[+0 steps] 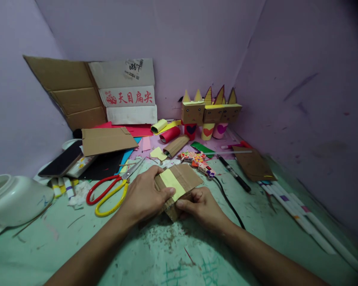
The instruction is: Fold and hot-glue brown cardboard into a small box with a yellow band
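Both my hands are closed on a small folded cardboard piece (186,176), low over the green table. A pale yellow paper strip (170,182) lies across its top. My left hand (149,194) grips the left side, thumb pressed on the yellow strip. Pinching a lower flap at the near right edge is my right hand (201,206); some of its fingers are hidden behind the cardboard. Left of my left hand lie scissors (119,188) with one red and one yellow handle, blades parted. Just beyond the piece sits a flower-patterned glue gun (199,161) with a black cord.
Cardboard-headed figures (213,115) with pointed ears stand by the back wall. Paper tubes (170,135) lie before them. A large cardboard sheet (125,95) leans at the back left. A white ceramic pot (20,200) stands far left. A black pen (234,174) and several white markers (301,214) lie right.
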The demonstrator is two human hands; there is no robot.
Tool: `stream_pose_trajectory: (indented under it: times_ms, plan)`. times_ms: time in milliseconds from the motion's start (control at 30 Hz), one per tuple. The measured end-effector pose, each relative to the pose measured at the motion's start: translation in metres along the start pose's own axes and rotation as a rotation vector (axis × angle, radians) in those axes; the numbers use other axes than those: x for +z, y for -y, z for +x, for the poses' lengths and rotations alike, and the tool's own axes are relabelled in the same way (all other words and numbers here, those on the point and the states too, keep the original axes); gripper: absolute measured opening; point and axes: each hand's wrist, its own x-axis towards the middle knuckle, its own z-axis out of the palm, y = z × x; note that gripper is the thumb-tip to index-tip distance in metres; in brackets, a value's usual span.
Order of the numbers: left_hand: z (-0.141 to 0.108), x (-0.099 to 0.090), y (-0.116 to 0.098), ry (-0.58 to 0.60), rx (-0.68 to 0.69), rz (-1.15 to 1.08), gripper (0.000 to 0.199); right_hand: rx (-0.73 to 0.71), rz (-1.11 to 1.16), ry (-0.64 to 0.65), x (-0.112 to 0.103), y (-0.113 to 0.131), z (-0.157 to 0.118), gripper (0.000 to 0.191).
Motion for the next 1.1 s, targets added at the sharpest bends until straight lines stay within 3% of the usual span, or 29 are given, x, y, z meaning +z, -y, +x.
stream_pose_trajectory:
  times_ms: [1100]
  plan:
    - [-0.0022,0.0046,-0.005,-0.027,-0.045,0.078,0.036,-0.007,0.016,-0.035,0.0006,0.0004,-0.0012,0.012]
